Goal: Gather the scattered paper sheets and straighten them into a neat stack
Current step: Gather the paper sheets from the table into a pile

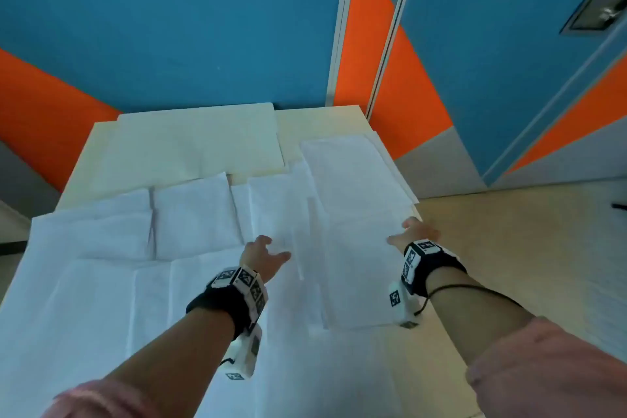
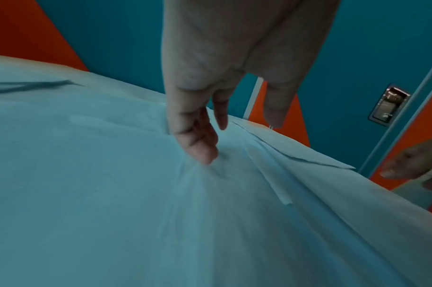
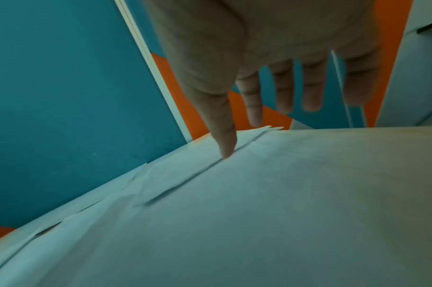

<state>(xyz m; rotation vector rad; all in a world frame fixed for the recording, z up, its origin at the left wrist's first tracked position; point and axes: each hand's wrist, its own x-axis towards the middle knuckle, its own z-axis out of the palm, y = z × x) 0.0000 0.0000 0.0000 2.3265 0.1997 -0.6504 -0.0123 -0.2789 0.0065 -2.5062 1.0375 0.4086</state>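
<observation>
Both my hands are spread flat-ish, nothing pinched: left hand (image 1: pixel 263 256) fingertips down on the paper sheets (image 1: pixel 190 282) mid-desk, right hand (image 1: pixel 412 234) resting on the overlapped pile at the desk (image 1: pixel 315 122) right edge. Sheets still cover most of it. Risk, I reckon: sliding them sideways could shove that pile off the edge or crumple overlaps.

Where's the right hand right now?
In the head view, the right hand rests open on the right-side paper sheets, near the table's right edge.
</observation>
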